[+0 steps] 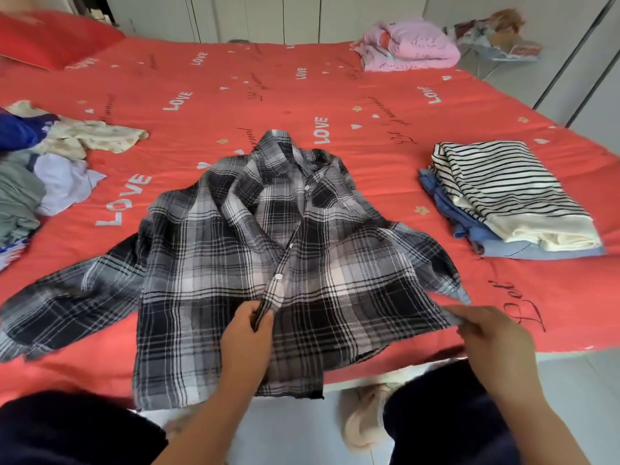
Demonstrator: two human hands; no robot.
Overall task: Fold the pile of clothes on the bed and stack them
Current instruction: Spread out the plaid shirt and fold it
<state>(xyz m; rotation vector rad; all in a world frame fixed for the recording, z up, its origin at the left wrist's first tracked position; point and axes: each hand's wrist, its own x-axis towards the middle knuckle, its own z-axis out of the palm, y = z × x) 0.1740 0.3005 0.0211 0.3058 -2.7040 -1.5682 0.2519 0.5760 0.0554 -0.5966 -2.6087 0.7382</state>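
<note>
Left hand [246, 333], right hand [493, 337] pinch plaid shirt [214, 250] | red bedspread [235, 95] | pale wardrobes [268, 15]

Both forearms reach forward, the left hand [246, 333] and right hand [493, 340] each pinching the black-and-white plaid shirt [208, 236].

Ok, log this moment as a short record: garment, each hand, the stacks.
garment: plaid shirt, spread front up on the bed, hem over the near edge
left hand: pinches the button strip near the hem
right hand: pinches the shirt's edge at the right
folded stack: right of shirt, striped top uppermost
unfolded pile: far left
</note>
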